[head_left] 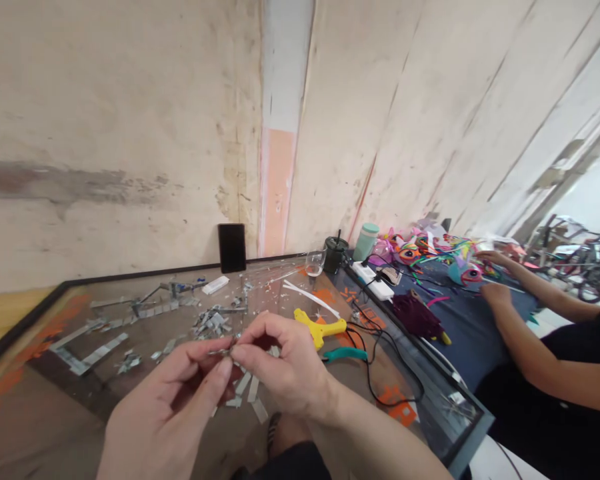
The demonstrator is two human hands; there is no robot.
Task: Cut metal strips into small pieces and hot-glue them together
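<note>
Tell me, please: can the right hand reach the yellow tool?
Probably yes: the yellow tool lies just beyond the right hand, with nothing visible between, though that hand is pinching a small piece.

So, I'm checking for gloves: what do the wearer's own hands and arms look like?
The left hand and right hand are bare, with no gloves or rings visible. The right forearm shows no sleeve or watch in view.

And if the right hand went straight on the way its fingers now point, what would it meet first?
Most likely the left hand: its fingertips lie just ahead of the right hand, though exact depth is unclear.
</note>
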